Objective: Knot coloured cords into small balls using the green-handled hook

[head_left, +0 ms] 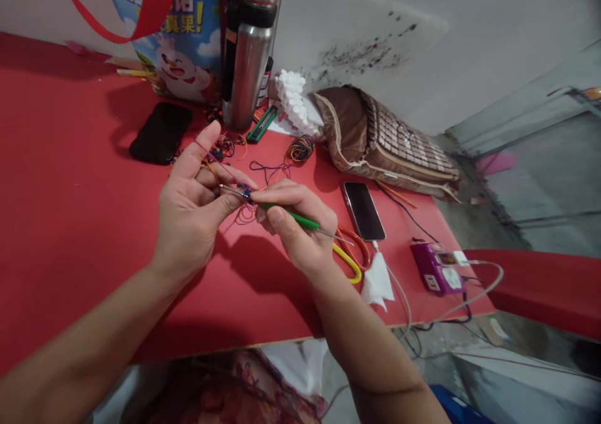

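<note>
Bare forearms [375, 349] stretch across my view over the red table [84, 223]. From my remote seat I see the left hand [188, 217] pinching a small dark knot of thread [245, 190] between thumb and fingers, index finger raised under a looped strand [215, 158]. The right hand [300, 223] grips a green hook [303, 220], its metal shaft against the knot. Beyond lies a coil of thread [300, 149]; a phone [365, 211] rests to the right.

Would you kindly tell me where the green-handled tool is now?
The green-handled tool is in the right hand, near the centre of the head view, its tip by the left hand.
</note>
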The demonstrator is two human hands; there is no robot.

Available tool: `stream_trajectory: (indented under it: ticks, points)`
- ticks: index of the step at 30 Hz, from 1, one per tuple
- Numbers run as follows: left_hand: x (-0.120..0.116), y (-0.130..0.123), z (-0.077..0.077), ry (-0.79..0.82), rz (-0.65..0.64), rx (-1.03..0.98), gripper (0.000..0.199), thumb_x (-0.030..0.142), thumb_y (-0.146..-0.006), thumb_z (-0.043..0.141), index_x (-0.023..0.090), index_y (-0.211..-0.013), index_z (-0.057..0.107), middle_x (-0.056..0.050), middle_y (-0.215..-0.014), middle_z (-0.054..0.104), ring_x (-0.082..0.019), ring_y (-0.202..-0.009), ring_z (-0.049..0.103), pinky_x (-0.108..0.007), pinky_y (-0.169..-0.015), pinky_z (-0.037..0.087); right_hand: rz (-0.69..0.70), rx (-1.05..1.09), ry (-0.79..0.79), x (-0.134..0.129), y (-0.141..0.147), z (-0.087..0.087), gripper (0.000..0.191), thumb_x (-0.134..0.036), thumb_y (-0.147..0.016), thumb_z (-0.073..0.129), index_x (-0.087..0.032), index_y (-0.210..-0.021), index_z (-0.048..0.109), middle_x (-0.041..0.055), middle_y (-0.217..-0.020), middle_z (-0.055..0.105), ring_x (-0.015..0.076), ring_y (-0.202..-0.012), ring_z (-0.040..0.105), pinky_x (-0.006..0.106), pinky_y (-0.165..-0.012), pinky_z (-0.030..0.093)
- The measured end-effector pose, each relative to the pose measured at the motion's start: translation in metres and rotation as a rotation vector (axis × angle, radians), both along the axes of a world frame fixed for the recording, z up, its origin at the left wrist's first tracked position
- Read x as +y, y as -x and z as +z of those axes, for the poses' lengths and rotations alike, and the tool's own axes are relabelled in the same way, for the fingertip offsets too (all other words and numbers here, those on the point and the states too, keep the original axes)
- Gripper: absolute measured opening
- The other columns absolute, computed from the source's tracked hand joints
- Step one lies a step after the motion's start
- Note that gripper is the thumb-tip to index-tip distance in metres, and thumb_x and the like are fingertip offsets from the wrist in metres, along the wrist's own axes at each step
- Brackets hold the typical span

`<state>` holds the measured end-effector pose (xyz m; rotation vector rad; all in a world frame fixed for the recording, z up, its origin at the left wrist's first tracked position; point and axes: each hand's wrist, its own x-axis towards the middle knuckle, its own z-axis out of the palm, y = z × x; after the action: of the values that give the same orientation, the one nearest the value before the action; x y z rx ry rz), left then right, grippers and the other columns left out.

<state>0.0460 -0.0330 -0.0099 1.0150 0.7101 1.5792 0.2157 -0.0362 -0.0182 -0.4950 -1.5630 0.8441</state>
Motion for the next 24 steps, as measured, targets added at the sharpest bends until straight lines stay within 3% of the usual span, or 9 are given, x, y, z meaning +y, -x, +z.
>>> stream_trajectory:
  ticks: [4, 8, 12, 18, 21, 24]
  points:
    - [0.001, 0.0, 0.0, 0.062, -0.011, 0.019, 0.072, 0.01, -0.077, 0.1, 0.034, -0.143, 0.079, 0.004, -0.084, 0.074, -0.014, -0.072, 0.068, -0.027, -0.065, 0.06, -0.028, 0.086, 0.134, -0.001, 0.001, -0.005, 0.021, -0.029, -0.109, 0.071, -0.03, -0.126, 0.084, 0.0002, -0.095, 0.08, 0.009, -0.069, 0.067, 0.023, -0.061, 0.058]
    - [0.001, -0.002, 0.001, 0.089, -0.037, 0.015, 0.073, 0.009, -0.075, 0.099, 0.031, -0.141, 0.079, 0.004, -0.082, 0.075, -0.014, -0.072, 0.068, -0.026, -0.066, 0.061, -0.029, 0.095, 0.185, 0.003, 0.001, -0.008, 0.018, -0.031, -0.109, 0.072, -0.029, -0.123, 0.083, 0.0005, -0.099, 0.082, 0.0092, -0.075, 0.072, 0.022, -0.066, 0.062]
    - [-0.001, -0.004, 0.004, 0.109, -0.036, -0.002, 0.072, 0.006, -0.074, 0.099, 0.028, -0.141, 0.079, 0.004, -0.081, 0.076, -0.014, -0.072, 0.069, -0.026, -0.067, 0.061, -0.103, 0.03, 0.137, 0.002, 0.003, -0.004, 0.017, -0.033, -0.11, 0.071, -0.026, -0.121, 0.082, 0.0006, -0.098, 0.083, 0.0104, -0.076, 0.074, 0.026, -0.071, 0.065]
    - [0.002, -0.007, 0.0, 0.153, -0.059, -0.072, 0.072, 0.004, -0.071, 0.099, 0.03, -0.135, 0.08, 0.006, -0.081, 0.078, -0.012, -0.067, 0.066, -0.025, -0.062, 0.057, -0.414, -0.204, -0.056, -0.008, 0.012, 0.002, 0.016, -0.029, -0.112, 0.068, -0.026, -0.123, 0.079, 0.0018, -0.105, 0.083, 0.0144, -0.092, 0.078, 0.031, -0.085, 0.067]
    - [0.004, -0.006, -0.001, 0.156, -0.116, -0.132, 0.068, 0.006, -0.072, 0.1, 0.031, -0.132, 0.08, 0.007, -0.081, 0.076, -0.01, -0.066, 0.066, -0.023, -0.062, 0.057, -0.437, -0.198, -0.177, -0.008, 0.015, -0.001, 0.02, -0.029, -0.112, 0.067, -0.026, -0.128, 0.078, 0.0034, -0.11, 0.084, 0.0166, -0.096, 0.078, 0.034, -0.087, 0.067]
    - [0.007, -0.002, 0.004, 0.226, -0.2, -0.193, 0.065, 0.005, -0.068, 0.102, 0.03, -0.124, 0.082, 0.007, -0.079, 0.074, -0.01, -0.07, 0.068, -0.022, -0.065, 0.059, -0.378, -0.131, -0.153, -0.006, 0.015, -0.005, 0.021, -0.032, -0.113, 0.066, -0.028, -0.13, 0.079, 0.0025, -0.105, 0.084, 0.0168, -0.093, 0.078, 0.036, -0.087, 0.066]
